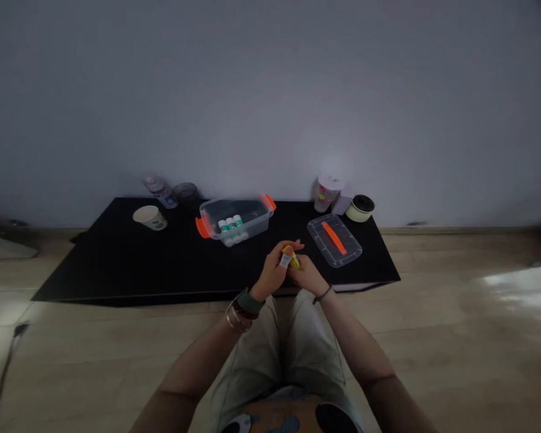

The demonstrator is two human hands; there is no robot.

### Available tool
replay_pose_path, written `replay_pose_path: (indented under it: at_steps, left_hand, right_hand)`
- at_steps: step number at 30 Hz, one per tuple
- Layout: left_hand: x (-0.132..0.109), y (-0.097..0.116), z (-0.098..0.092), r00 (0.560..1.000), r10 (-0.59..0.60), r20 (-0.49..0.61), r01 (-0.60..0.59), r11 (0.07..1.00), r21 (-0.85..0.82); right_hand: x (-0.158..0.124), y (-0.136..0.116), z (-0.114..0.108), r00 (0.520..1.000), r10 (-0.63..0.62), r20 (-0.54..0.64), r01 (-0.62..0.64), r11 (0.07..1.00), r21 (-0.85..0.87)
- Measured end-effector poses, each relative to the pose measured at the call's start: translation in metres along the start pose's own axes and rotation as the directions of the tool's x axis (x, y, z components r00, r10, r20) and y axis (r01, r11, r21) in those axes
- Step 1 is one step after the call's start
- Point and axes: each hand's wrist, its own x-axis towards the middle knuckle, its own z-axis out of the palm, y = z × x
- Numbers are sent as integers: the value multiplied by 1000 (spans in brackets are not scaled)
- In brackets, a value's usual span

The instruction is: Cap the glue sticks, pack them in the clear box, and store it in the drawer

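Two hands hold a small yellow labelled tube (292,258) between them near the surface's (117,273) front edge, the left hand (271,275) closed on its label side, the right hand (307,278) curled beneath it.

From the left hand (270,273) and right hand (309,278), a way runs forward over the black mat (117,267), through the gap between the plastic tub (247,227) and the flat lid (327,255). Those two flank the path; the paper cup (149,216) sits farther left, past the tub.
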Motion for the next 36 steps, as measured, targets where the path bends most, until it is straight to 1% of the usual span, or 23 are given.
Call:
replay_pose_path:
  at_steps: [2,3,4,6,7,8,9,10,11,12,13,14,15,16,18,19,20,22,25,27,31,34,36]
  left_hand:
    - [1,0,2,1000,-12,2,12,1000,4]
    - [1,0,2,1000,-15,7,15,1000,6]
    - [1,0,2,1000,-13,13,13,1000,12]
    - [1,-1,-1,1000,8,28,-10,999,53]
    - [0,-2,-5,999,29,42,-34,994,107]
    - [-1,-2,-9,996,58,61,-69,979,194]
    - [-1,-2,-14,991,95,91,-118,944,309]
    - [-1,-2,-20,981,134,137,-181,880,440]
    - [-2,-1,-27,966,166,199,-251,785,566]
    - [-1,1,-34,945,179,275,-322,668,671]
    - [-1,4,-40,918,169,359,-391,546,741]
    - [0,7,-46,886,131,445,-455,436,777]
    - [1,10,-51,851,77,520,-512,346,786]
    - [2,13,-55,815,16,580,-560,280,780]
    - [4,19,-59,750,-90,656,-631,203,749]
    - [5,21,-60,727,-125,675,-653,179,736]
    - [6,23,-60,713,-147,686,-667,158,728]
    - [7,23,-59,708,-154,689,-679,118,724]
    - [9,18,-58,735,-101,671,-668,64,741]
    - [9,13,-57,741,-55,669,-668,45,743]
    - [9,3,-58,711,7,703,-702,44,710]
    - [10,-2,-60,694,45,719,-720,40,693]
    - [12,-5,-62,677,64,733,-736,27,677]
  right_hand:
    - [1,1,0,998,40,47,-43,997,56]
    - [1,0,-1,998,44,42,-45,999,29]
    - [0,-1,-2,999,37,19,-37,999,-39]
    - [-1,-5,-6,999,9,-50,-22,963,-269]
    - [-3,-8,-8,997,-2,-78,-29,915,-402]
    - [-5,-11,-10,995,-2,-97,-49,849,-526]
    - [-7,-14,-12,994,6,-106,-72,772,-631]
    - [-9,-17,-13,994,17,-107,-89,692,-716]
    - [-12,-20,-14,995,27,-98,-94,617,-781]
    - [-13,-21,-16,996,33,-79,-84,552,-830]
    - [-15,-23,-17,998,35,-47,-58,498,-865]
    - [-15,-24,-18,999,32,-7,-21,454,-891]
    - [-16,-24,-19,999,29,42,25,418,-908]
    - [-15,-24,-21,995,28,91,73,386,-920]
    - [-13,-24,-22,985,29,172,153,333,-931]
    - [-12,-24,-22,980,29,195,176,314,-933]
    - [-10,-24,-22,979,28,204,186,303,-935]
    - [-8,-25,-20,983,32,182,164,303,-939]
    - [-5,-26,-16,995,54,88,67,311,-948]
    - [-5,-26,-14,997,70,41,18,303,-953]
    - [-7,-22,-12,996,82,22,-3,302,-953]
    - [-4,-17,-14,996,87,23,-9,346,-938]
    - [2,-14,-18,993,109,41,-9,424,-906]
